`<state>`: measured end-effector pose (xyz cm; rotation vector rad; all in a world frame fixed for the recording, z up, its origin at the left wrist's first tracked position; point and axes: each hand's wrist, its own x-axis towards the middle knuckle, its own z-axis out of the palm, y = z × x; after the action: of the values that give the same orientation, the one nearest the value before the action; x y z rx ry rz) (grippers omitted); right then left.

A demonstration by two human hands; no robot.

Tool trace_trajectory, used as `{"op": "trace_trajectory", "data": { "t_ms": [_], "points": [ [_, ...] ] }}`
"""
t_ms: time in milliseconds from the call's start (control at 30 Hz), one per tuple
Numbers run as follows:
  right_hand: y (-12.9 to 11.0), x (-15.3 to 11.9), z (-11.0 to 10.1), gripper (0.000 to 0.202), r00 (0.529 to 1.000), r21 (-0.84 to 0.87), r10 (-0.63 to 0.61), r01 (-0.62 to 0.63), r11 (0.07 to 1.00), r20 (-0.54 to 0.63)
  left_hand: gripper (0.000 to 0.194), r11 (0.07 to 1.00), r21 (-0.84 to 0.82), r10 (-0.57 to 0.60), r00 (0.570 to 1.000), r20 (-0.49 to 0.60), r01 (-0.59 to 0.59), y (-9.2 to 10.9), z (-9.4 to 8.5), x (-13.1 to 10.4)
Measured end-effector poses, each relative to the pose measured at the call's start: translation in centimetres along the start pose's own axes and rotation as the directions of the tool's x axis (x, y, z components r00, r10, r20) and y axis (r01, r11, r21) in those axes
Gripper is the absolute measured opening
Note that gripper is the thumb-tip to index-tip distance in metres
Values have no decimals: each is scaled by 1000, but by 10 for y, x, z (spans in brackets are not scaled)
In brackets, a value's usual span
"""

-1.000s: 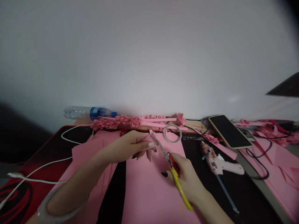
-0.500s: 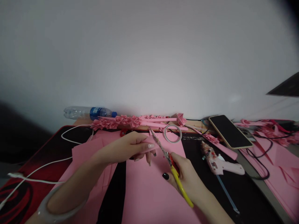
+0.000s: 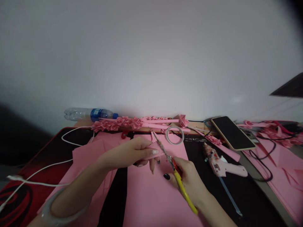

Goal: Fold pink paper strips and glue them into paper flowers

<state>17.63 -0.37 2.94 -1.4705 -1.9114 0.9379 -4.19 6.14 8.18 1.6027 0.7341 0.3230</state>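
Between thumb and fingers, my left hand (image 3: 139, 153) pinches a small pink paper piece (image 3: 156, 146) above the sheets. My right hand (image 3: 187, 176) is wrapped round red and yellow scissors (image 3: 181, 186), whose blades point up and to the left and touch the paper piece's right side. Whether the blades are closed is hard to tell. Beneath both hands lies a large pink sheet (image 3: 151, 198). A grey tape ring (image 3: 174, 143) rests at the sheet's far edge, just beyond the blades.
Folded pink flowers (image 3: 129, 122) and a plastic bottle (image 3: 101, 114) lie along the wall. On the right are a glue gun (image 3: 227, 167), a phone (image 3: 233, 133), black cables and more pink paper (image 3: 281, 157). Stacked pink sheets (image 3: 87, 157) and white cables are at left.
My left hand has shifted slightly down and right with the paper piece. The paper now sits against the scissor blades. My right hand has moved slightly down.
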Motion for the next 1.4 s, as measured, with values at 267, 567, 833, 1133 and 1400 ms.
{"op": "trace_trajectory", "data": {
  "t_ms": [267, 567, 833, 1133, 1400],
  "points": [
    [5, 4, -2, 45, 993, -13, -19, 17, 1000, -119, 47, 991, 125, 50, 998, -24, -46, 2, -2, 0],
    [5, 5, -5, 29, 954, -57, -40, 25, 998, -296, 35, 919, 387, 173, 959, -223, -75, 11, -6, -3],
    [9, 10, -5, 13, 952, -126, 37, -79, 989, -304, 47, 863, 506, 161, 947, -279, 2, 11, -10, -10],
    [19, 12, -2, 12, 970, -317, -18, -61, 947, -241, 51, 759, 648, 215, 914, -345, 66, 12, -20, -15],
    [13, 9, 19, 34, 998, -168, -61, 55, 984, -32, 41, 868, 496, 208, 910, -358, -4, 15, -14, -9]
  ]
}}
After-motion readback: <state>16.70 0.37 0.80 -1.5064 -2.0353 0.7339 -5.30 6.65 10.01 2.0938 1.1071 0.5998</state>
